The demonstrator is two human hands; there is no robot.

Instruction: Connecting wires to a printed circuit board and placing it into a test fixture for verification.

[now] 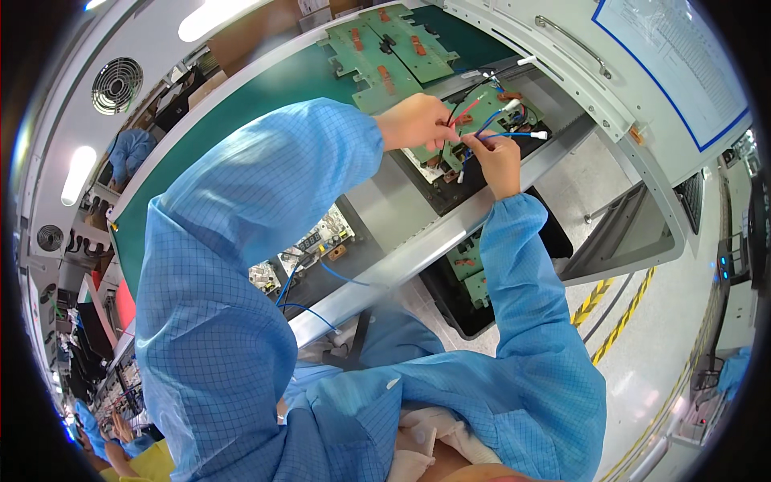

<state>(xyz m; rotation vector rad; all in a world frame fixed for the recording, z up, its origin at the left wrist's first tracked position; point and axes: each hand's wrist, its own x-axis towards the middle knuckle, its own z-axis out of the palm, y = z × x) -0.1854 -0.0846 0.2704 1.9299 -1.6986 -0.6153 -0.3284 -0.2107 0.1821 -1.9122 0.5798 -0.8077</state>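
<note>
Over a dark carrier holding a green fixture plate, my two hands come close together. My left hand is closed in a pinch on thin wires, with a red wire and a black one by its fingertips. My right hand, thumb and finger pressed together, grips blue wires. One blue wire with a white connector sticks out to the right above the hand. The fingers partly hide where the wires run and part of the board beneath.
Several green fixture plates with orange clips lie on the green bench mat at the far side. Nearer, a circuit board with a display sits on the metal conveyor rail. A black bin stands below. White machine housing borders the right.
</note>
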